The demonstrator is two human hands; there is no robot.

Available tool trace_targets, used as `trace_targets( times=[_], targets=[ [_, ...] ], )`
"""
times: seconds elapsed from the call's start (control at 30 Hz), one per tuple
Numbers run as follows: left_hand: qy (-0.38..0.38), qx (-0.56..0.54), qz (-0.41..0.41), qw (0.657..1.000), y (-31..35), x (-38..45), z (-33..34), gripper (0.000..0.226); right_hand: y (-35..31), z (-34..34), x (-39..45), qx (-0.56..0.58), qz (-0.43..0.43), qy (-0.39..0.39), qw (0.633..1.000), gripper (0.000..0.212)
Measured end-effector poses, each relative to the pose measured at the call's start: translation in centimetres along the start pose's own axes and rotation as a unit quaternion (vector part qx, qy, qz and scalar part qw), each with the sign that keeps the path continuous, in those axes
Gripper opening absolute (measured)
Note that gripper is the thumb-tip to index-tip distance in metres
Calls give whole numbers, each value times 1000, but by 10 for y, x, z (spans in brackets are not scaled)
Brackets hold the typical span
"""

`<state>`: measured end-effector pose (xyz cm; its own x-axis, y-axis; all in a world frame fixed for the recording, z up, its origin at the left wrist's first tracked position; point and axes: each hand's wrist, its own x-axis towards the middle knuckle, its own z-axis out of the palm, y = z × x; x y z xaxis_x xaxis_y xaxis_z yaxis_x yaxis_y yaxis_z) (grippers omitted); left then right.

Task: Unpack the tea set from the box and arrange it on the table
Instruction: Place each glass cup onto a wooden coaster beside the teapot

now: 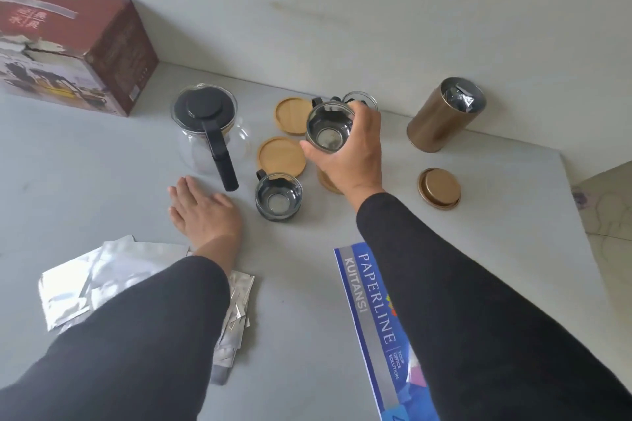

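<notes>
At the far left, around ten o'clock, the box (73,44) stands against the wall, well apart from both hands. Next comes the teapot (208,128), upright, lid on, its black handle running down toward five o'clock and ending just above the left hand (201,212). That hand lies flat on the table (102,164) with straight fingers, holding nothing; foil packets (106,280) lie under its sleeve at seven o'clock.

Moving right, one cup (278,196) stands on the bare table at the centre, handle toward eleven o'clock. Just above it, at twelve o'clock, lies an empty coaster (282,156), and another coaster (294,115) sits beyond that, also empty.

The right hand (352,150) grips a second cup (330,128) around its side, fingers and thumb curled round the glass, mouth up and tipped slightly toward the camera. It looks lifted, though I cannot tell for sure. The nearer empty coaster lies at about eight o'clock from this cup, just beside it, so the right hand is plainly the nearer one for setting it down there. A third coaster (326,181) shows partly under the right wrist. A third cup (360,101) peeks out behind the fingers.

Further right stand an open tin (444,116) at two o'clock and its lid (438,188) below it. A blue booklet (372,318) lies at five o'clock.
</notes>
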<state>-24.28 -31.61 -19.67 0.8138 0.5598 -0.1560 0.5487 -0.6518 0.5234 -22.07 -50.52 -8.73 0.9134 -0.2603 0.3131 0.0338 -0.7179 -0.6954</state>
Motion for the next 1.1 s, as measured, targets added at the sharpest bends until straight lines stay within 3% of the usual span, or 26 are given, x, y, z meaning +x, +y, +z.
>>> trace_targets(
  times=[0.57, 0.93, 1.1],
  targets=[
    [45, 89, -46, 994, 11, 3, 10, 61, 35, 89, 102, -40, 77, -166, 982, 89],
    [44, 102, -55, 992, 13, 4, 11, 61, 42, 97, 103, -25, 82, -167, 982, 89],
    [41, 97, -46, 993, 13, 2, 11, 61, 40, 81, 95, -33, -15, -106, 994, 80]
  ],
)
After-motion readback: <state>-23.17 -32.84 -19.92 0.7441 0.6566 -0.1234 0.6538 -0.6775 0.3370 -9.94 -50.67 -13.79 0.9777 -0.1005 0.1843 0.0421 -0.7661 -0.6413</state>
